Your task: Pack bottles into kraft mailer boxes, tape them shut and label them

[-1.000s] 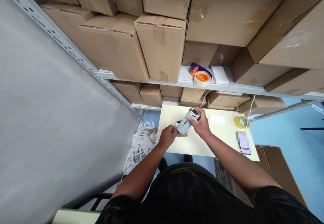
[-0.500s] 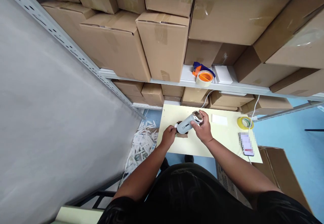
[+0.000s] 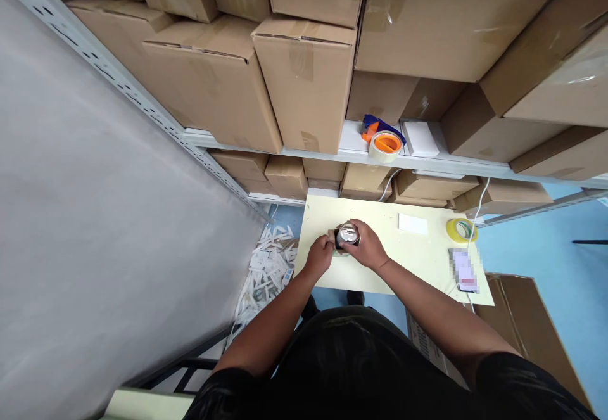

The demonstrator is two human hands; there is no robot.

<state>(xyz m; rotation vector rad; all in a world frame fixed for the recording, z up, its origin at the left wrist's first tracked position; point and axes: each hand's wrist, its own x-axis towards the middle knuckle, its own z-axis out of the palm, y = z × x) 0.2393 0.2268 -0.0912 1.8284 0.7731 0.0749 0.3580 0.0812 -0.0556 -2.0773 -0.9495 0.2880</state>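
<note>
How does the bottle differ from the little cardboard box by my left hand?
The bottle shows a round, silvery top, while the box is plain brown cardboard. Your right hand grips the bottle near its top; your left hand is at the box's edge. Both are over the pale table, and much of each is hidden.

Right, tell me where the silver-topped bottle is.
In the head view, the silver-topped bottle is over the left half of the cream table, at the small cardboard box, between the left hand and the right hand, which grips it.
</note>
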